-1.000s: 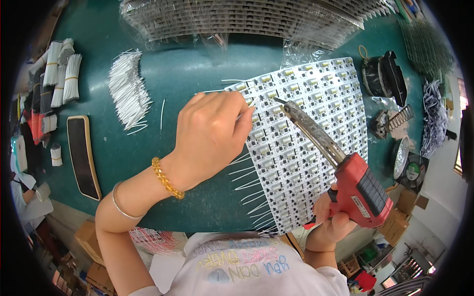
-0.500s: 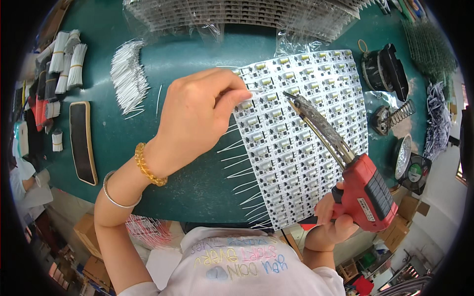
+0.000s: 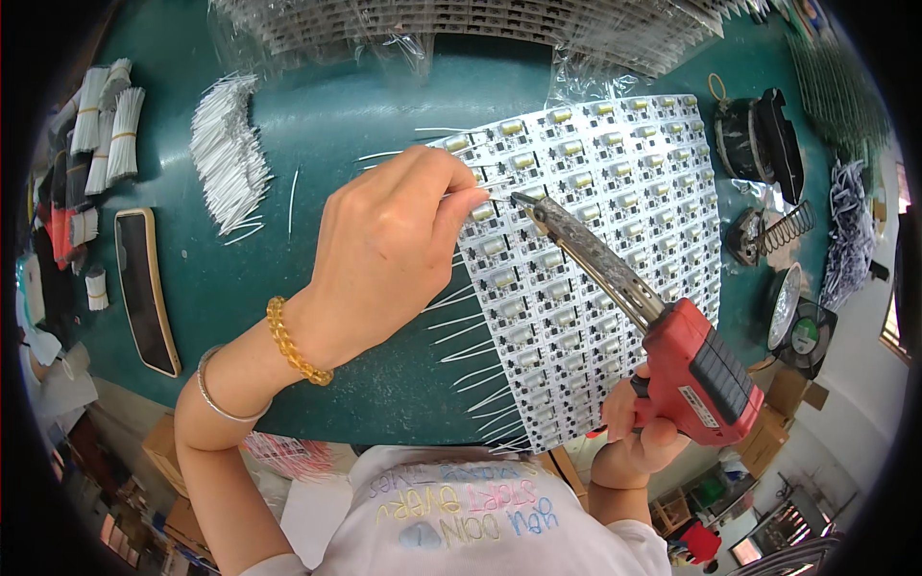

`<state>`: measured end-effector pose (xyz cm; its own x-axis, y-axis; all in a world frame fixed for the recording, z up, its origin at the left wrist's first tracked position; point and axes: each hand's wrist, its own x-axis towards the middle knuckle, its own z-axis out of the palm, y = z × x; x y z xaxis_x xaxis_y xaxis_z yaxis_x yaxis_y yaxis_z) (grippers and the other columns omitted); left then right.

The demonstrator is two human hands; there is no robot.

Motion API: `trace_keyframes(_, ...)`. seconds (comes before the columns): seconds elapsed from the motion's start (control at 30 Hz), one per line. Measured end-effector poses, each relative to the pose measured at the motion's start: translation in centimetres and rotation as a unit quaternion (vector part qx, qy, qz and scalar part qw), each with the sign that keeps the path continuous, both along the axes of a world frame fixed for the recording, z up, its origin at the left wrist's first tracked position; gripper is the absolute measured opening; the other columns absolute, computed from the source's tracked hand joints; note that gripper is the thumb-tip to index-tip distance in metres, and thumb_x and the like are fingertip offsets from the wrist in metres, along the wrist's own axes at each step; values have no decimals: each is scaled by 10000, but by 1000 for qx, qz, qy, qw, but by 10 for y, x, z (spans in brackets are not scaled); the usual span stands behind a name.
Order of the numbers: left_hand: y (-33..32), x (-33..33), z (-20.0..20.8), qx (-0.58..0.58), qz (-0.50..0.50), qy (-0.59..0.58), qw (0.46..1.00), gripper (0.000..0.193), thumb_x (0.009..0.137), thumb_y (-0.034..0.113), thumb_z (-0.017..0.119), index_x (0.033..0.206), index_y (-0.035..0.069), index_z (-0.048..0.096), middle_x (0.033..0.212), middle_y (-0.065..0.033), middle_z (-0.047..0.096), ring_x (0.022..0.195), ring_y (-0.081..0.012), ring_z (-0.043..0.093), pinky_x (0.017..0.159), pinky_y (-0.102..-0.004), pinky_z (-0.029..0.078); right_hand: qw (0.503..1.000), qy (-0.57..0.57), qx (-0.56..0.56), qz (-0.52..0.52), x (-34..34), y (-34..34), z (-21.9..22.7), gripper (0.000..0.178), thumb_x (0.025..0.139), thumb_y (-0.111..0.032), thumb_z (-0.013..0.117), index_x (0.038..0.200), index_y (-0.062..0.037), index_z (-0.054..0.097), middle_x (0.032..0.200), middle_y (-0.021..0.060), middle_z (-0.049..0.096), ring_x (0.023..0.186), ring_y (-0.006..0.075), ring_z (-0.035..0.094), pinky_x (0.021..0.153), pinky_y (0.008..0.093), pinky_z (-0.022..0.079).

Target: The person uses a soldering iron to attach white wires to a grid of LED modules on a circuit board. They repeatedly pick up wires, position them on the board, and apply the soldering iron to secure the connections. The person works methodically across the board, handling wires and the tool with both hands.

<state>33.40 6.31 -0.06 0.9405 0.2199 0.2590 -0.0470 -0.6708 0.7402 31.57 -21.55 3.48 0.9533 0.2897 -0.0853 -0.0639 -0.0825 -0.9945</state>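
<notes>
A large white panel of small circuit boards [image 3: 605, 278] lies on the green table, with white wires [image 3: 468, 351] sticking out along its left edge. My left hand [image 3: 389, 245] is over the panel's upper left edge, thumb and forefinger pinching a thin white wire [image 3: 498, 199]. In my right hand [image 3: 642, 427] is a red soldering gun [image 3: 701, 374], gripped by its handle. Its dark tip points up and left, close to the wire end by my left fingertips. Whether tip and wire touch, I cannot tell. My left palm and other fingers are partly hidden.
A pile of cut white wires [image 3: 229, 154] and a phone [image 3: 147, 291] lie to the left, beside bundled wires [image 3: 123, 134]. Wrapped stacks of panels [image 3: 461, 24] stand at the back. A coiled soldering stand [image 3: 786, 228], a black round thing [image 3: 744, 139] and a small fan [image 3: 809, 338] are at right.
The soldering gun has moved left, bringing its tip close to my left fingertips. My left hand has shifted slightly downward against the panel and still pinches the wire.
</notes>
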Motion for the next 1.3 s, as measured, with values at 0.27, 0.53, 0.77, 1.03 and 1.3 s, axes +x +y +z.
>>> trace_keyframes(0.27,-2,-1,-3,23,6,-33,999,87,815,5,685,815,-6,600,713,-77,590,531,-150,531,487,-262,419,1000,-1,-10,-20,-3,-2,-2,726,871,-532,609,1105,137,451,494,29,496,368,108,435,373,237,343)
trace_keyframes(0.53,-2,0,-5,32,-2,-43,999,93,811,-1,686,815,-4,593,706,-77,579,521,-163,530,482,-270,419,999,-31,11,20,2,-9,-8,695,890,-503,600,1101,142,452,493,24,486,362,107,438,368,248,368)
trace_keyframes(0.77,-2,0,-5,26,-1,-48,999,94,811,-4,685,812,-6,590,708,-79,579,517,-166,531,481,-272,423,999,-10,10,-29,-3,-9,-7,759,852,-531,639,1134,145,437,490,31,486,356,98,414,366,228,319)
trace_keyframes(1.03,-3,0,-5,35,-6,-52,998,97,812,-3,684,816,-4,587,709,-81,577,514,-173,531,481,-279,423,1000,-5,-1,-15,0,1,-3,778,852,-536,636,1155,152,436,489,29,487,357,93,409,364,220,312)
trace_keyframes(1.3,-3,0,-6,40,-4,-56,998,104,804,0,691,813,-2,587,698,-80,566,508,-175,521,481,-283,415,999,-12,2,-52,-6,-9,-9,789,855,-538,632,1170,156,430,483,21,475,353,91,403,361,222,314)
